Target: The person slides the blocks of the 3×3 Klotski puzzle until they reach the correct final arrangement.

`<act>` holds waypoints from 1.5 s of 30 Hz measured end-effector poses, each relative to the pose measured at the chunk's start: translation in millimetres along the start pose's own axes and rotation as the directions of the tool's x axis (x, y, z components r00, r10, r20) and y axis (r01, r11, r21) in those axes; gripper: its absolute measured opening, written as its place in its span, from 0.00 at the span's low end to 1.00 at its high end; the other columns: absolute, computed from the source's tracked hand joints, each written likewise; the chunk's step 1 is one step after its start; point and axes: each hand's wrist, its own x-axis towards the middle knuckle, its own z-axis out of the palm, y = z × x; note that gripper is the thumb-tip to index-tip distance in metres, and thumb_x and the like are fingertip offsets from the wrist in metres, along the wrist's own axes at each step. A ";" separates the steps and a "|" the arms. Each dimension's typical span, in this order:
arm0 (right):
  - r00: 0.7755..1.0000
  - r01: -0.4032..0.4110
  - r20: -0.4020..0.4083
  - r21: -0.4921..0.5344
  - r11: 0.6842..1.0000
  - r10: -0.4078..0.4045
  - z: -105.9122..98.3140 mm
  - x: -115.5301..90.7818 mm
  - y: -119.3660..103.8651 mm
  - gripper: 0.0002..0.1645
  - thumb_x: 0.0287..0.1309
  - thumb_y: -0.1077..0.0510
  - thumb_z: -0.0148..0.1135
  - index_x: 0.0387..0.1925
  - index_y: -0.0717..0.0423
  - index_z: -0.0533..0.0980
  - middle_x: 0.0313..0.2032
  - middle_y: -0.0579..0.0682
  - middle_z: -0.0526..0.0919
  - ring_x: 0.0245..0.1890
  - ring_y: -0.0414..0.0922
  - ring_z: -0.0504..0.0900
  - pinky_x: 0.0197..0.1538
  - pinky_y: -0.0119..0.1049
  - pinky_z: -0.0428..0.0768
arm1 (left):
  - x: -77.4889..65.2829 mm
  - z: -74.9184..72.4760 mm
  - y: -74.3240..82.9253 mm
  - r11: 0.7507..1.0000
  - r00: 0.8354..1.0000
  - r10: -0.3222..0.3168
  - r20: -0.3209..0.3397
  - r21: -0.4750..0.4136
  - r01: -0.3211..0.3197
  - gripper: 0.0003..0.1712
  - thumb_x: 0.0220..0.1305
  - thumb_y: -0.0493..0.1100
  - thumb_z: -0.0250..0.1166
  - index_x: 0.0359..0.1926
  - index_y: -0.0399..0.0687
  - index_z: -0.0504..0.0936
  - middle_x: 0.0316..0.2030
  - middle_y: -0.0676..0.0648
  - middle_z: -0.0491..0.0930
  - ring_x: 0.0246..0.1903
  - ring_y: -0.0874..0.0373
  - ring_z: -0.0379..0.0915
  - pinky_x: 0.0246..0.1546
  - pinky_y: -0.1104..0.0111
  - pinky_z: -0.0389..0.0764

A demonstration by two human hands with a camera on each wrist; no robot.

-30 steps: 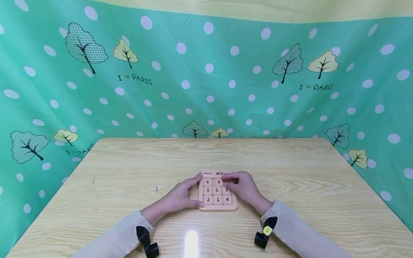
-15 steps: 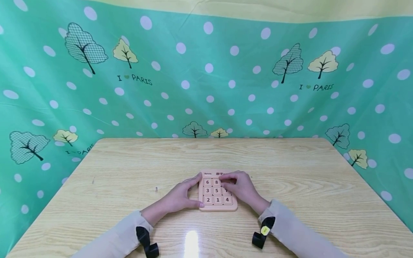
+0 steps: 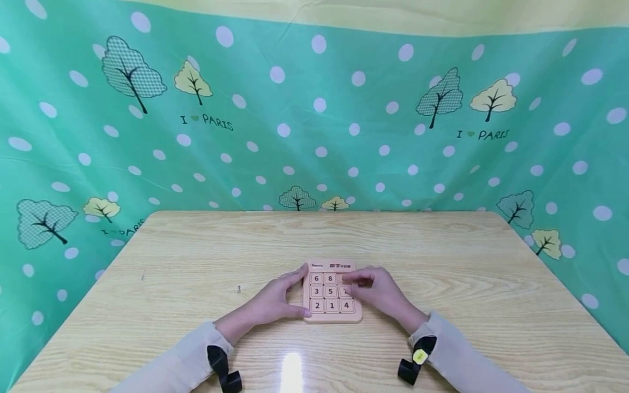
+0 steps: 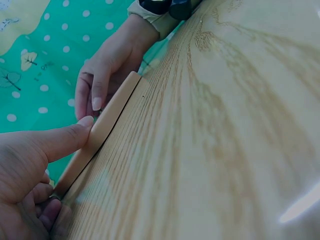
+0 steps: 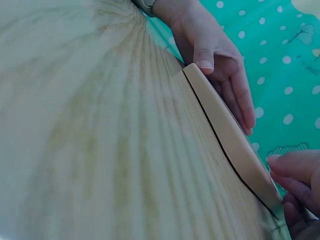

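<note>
A pale pink sliding number puzzle (image 3: 332, 320) lies flat on the table in the head view. Its tiles read 6, 8 in the top row, 3, 5, 7 in the middle and 2, 1, 4 at the bottom. My left hand (image 3: 272, 297) holds the left edge, thumb by the near corner and fingers by the far one. Over the right side is my right hand (image 3: 380, 292), index finger above the top right cell and thumb partly covering the 7 tile (image 3: 343, 292). Both wrist views show the puzzle's near side edge-on, hiding its tiles.
The light wood table (image 3: 196, 262) spreads around the puzzle on all sides. Behind it hangs a green dotted curtain (image 3: 304, 147) with printed trees. Black straps with small devices (image 3: 416, 357) sit on both sleeves.
The 8 tile has slid left against the 6 tile under my right fingers. My right hand has since drawn back to the right. My left hand stays in place.
</note>
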 end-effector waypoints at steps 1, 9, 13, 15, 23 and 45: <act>1.000 -0.001 0.005 0.004 1.000 0.001 -1.1 -0.7 1.0 0.14 0.50 0.56 0.70 0.41 0.52 0.84 0.40 0.47 0.84 0.38 0.43 0.77 0.40 0.29 0.76 | -0.2 -0.2 -0.1 1.000 1.000 0.001 0.000 0.001 -0.001 0.58 0.44 0.52 0.76 0.71 0.43 0.53 0.71 0.45 0.52 0.70 0.48 0.47 0.70 0.54 0.49; 0.998 -0.005 0.065 0.029 1.000 0.004 -7.3 -2.9 4.1 0.13 0.49 0.59 0.70 0.39 0.54 0.83 0.37 0.48 0.84 0.34 0.43 0.76 0.37 0.28 0.77 | -0.5 -0.8 -0.5 1.000 1.000 0.007 0.000 -0.003 -0.007 0.57 0.45 0.52 0.75 0.71 0.43 0.54 0.71 0.45 0.52 0.70 0.47 0.47 0.70 0.53 0.49; 0.997 -0.004 0.079 0.045 0.999 0.000 -8.5 -3.2 4.7 0.14 0.48 0.60 0.70 0.40 0.56 0.83 0.38 0.49 0.84 0.34 0.43 0.77 0.37 0.28 0.77 | -0.4 -0.1 -0.5 1.000 1.000 0.008 0.001 -0.004 -0.008 0.58 0.45 0.53 0.75 0.71 0.42 0.53 0.71 0.45 0.52 0.70 0.48 0.47 0.70 0.54 0.49; 0.996 -0.003 0.085 0.048 0.999 -0.001 -8.7 -3.6 5.5 0.15 0.48 0.61 0.70 0.41 0.57 0.82 0.38 0.49 0.84 0.34 0.43 0.76 0.37 0.28 0.77 | -0.7 0.9 -0.9 1.000 1.000 0.006 -0.001 0.000 -0.006 0.58 0.45 0.53 0.75 0.71 0.42 0.53 0.71 0.44 0.52 0.70 0.48 0.47 0.70 0.54 0.49; 0.995 0.012 0.096 0.036 0.999 -0.016 -8.6 -5.4 7.2 0.16 0.47 0.60 0.71 0.41 0.57 0.82 0.39 0.50 0.84 0.34 0.43 0.76 0.37 0.28 0.76 | -2.4 3.6 -1.5 1.000 1.000 0.007 -0.002 0.003 -0.007 0.58 0.45 0.53 0.75 0.71 0.42 0.54 0.71 0.44 0.53 0.70 0.47 0.48 0.70 0.53 0.49; 0.997 0.057 0.050 0.005 0.998 -0.058 -6.5 2.0 7.3 0.16 0.49 0.60 0.70 0.42 0.55 0.82 0.39 0.46 0.85 0.35 0.42 0.77 0.39 0.29 0.77 | -1.1 2.9 -1.6 1.000 1.000 -0.002 -0.002 -0.018 0.002 0.57 0.45 0.52 0.75 0.71 0.43 0.54 0.71 0.44 0.53 0.70 0.46 0.47 0.70 0.51 0.49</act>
